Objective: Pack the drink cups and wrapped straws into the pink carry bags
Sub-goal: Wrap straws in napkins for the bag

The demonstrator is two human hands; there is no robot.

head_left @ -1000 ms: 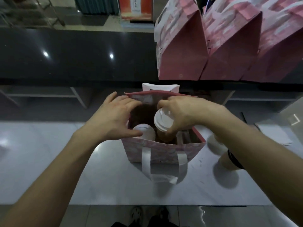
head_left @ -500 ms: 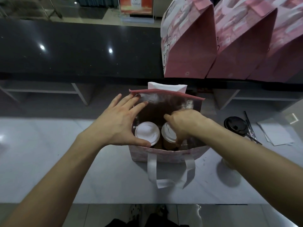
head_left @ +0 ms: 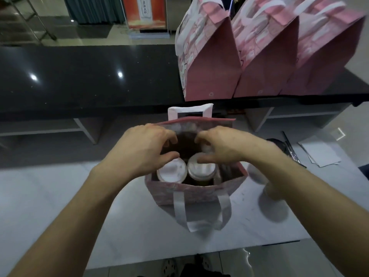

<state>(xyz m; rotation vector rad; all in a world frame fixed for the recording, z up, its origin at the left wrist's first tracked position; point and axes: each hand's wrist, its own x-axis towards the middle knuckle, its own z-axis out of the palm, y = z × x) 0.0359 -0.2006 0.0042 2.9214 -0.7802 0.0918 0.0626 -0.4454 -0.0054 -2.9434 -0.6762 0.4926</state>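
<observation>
An open pink carry bag (head_left: pixel 191 191) stands on the white counter (head_left: pixel 60 196), its white handle hanging down the near side. Inside it, two drink cups show side by side: the left cup (head_left: pixel 172 173) and the right cup (head_left: pixel 202 170), both with white lids. My left hand (head_left: pixel 145 150) hovers over the bag's left side, fingers curled down into the mouth; what they hold is hidden. My right hand (head_left: pixel 223 146) curls over the right cup, thumb on its lid, and a white piece shows between thumb and fingers. Thin dark straws (head_left: pixel 290 149) lie at the right.
Three closed pink bags (head_left: pixel 211 62) stand on the black upper counter (head_left: pixel 79 80) at the back right. A blurred pale cup (head_left: pixel 258 175) stands right of the open bag, partly behind my right forearm. White papers (head_left: pixel 317 153) lie at the far right.
The right-hand cup has gone down into the bag beside the first. My left fingers, straight before, are now curled into the bag's mouth. My right hand has shifted toward the bag's far side.
</observation>
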